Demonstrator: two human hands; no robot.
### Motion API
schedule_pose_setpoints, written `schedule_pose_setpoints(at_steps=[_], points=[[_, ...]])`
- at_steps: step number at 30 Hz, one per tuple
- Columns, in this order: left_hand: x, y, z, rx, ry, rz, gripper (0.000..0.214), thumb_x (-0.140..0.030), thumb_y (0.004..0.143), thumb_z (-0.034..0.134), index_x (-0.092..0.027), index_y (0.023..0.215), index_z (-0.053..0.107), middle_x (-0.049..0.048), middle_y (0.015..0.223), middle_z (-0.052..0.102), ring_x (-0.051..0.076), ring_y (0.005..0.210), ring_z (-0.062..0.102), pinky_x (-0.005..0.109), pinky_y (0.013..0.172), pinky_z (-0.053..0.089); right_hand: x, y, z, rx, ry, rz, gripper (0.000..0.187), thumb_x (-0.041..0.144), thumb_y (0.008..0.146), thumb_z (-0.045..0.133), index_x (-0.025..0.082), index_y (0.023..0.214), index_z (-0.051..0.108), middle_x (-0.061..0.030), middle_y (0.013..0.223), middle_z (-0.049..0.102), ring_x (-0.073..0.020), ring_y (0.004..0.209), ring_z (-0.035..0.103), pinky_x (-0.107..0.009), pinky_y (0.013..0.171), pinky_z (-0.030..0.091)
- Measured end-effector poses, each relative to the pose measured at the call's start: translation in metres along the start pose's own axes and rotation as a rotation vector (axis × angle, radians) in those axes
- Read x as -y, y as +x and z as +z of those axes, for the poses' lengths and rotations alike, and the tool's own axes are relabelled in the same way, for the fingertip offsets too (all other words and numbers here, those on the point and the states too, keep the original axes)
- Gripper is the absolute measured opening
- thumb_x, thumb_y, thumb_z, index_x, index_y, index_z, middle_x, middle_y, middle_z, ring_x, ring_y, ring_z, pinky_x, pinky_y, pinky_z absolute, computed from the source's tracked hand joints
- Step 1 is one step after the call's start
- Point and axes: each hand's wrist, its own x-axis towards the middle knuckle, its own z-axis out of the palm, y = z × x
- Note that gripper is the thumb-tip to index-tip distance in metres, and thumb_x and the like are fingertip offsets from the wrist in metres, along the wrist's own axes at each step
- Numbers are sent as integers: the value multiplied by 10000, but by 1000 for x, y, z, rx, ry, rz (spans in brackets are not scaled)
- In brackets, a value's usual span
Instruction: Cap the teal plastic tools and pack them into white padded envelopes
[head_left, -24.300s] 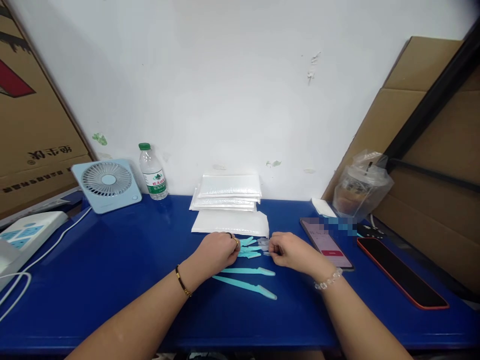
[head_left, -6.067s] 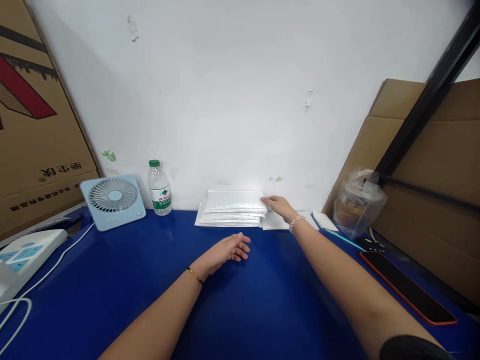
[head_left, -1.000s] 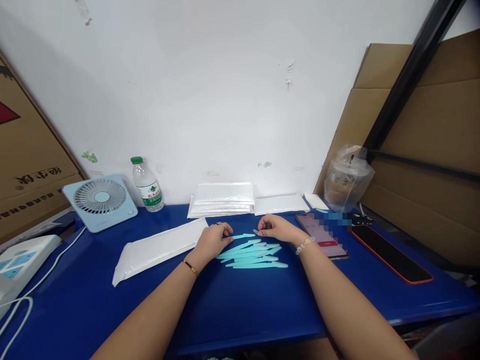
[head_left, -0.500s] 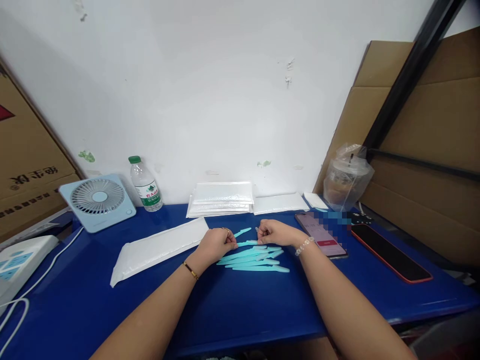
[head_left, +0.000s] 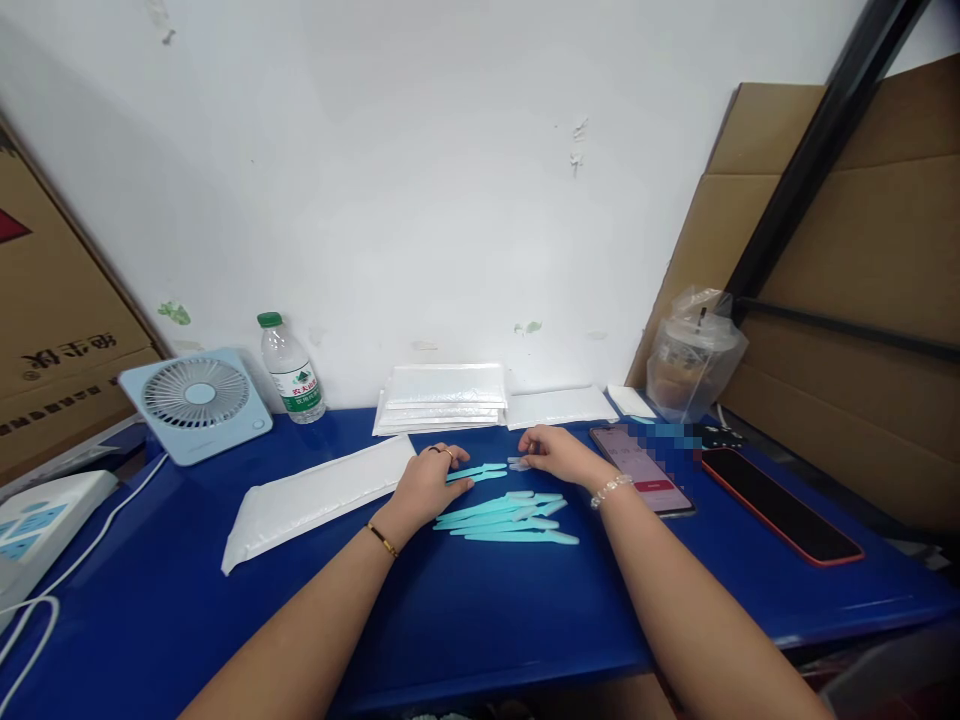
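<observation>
Two teal razor sticks [head_left: 480, 471] lie side by side on the blue table [head_left: 480, 610], between my hands. My left hand [head_left: 426, 482] pinches their handle ends between thumb and fingers. My right hand [head_left: 553, 455] grips the clear cap [head_left: 517, 464] at their other end with its fingertips. Just in front of both hands lies a loose pile of several more teal razors [head_left: 510, 516]. A white padded envelope [head_left: 315, 496] lies flat to the left of my left hand.
A stack of white envelopes [head_left: 442, 394] and a single envelope [head_left: 561, 405] sit by the wall. Two phones [head_left: 646, 482] [head_left: 780, 506] lie on the right, behind them a bagged drink cup [head_left: 694, 356]. On the left stand a fan [head_left: 196, 400], a water bottle [head_left: 289, 368] and a power strip [head_left: 37, 508].
Half a second ago my left hand held a teal razor lifted and tilted. Now two razors lie flat between my hands, and my right hand has moved slightly back to the cap end.
</observation>
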Motion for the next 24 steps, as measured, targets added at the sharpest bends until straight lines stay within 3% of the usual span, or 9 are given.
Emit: schedule_pose_setpoints(at_steps=[2, 5, 9, 16, 21, 24], points=[[-5, -2, -2, 43, 34, 8, 255, -398, 714, 636, -236, 910, 656, 41, 834, 628, 215, 787, 577, 295, 669, 403, 5, -4, -5, 44, 30, -53, 120, 264, 744, 615, 175, 807, 666, -23, 796, 613, -136, 691, 554, -240, 624, 423], [-13, -5, -5, 189, 75, 59, 235, -428, 727, 615, -232, 850, 656, 24, 829, 632, 196, 796, 575, 271, 661, 392, 12, -10, -10, 235, 31, -115, 154, 306, 703, 664, 179, 788, 688, -22, 799, 614, -138, 695, 556, -232, 612, 424], [-20, -6, -5, 331, 99, 70, 238, -444, 723, 610, -219, 779, 669, 5, 779, 637, 159, 732, 566, 238, 607, 365, 17, -11, -7, 357, -64, -90, 165, 299, 652, 696, 166, 749, 691, -19, 735, 614, -134, 651, 541, -221, 570, 403], [-18, -5, -2, 375, 77, -42, 226, -391, 780, 538, -199, 736, 649, -1, 703, 639, 128, 610, 538, 225, 530, 330, 14, -8, -3, 362, 21, -43, 175, 315, 684, 657, 149, 739, 668, -12, 674, 621, -130, 612, 541, -215, 531, 386], [-9, -3, -8, 315, 132, -126, 189, -366, 777, 541, -205, 753, 636, 1, 721, 652, 146, 651, 562, 232, 539, 332, 2, -8, -13, 282, 45, 73, 176, 314, 670, 667, 149, 732, 663, -23, 693, 662, -152, 656, 582, -230, 586, 420], [-10, -3, -11, 234, 153, -109, 169, -360, 760, 567, -219, 825, 634, -4, 789, 657, 154, 709, 573, 235, 575, 347, 3, -11, -21, 194, 52, 114, 179, 295, 668, 667, 148, 770, 659, -38, 746, 675, -157, 688, 594, -235, 614, 433]])
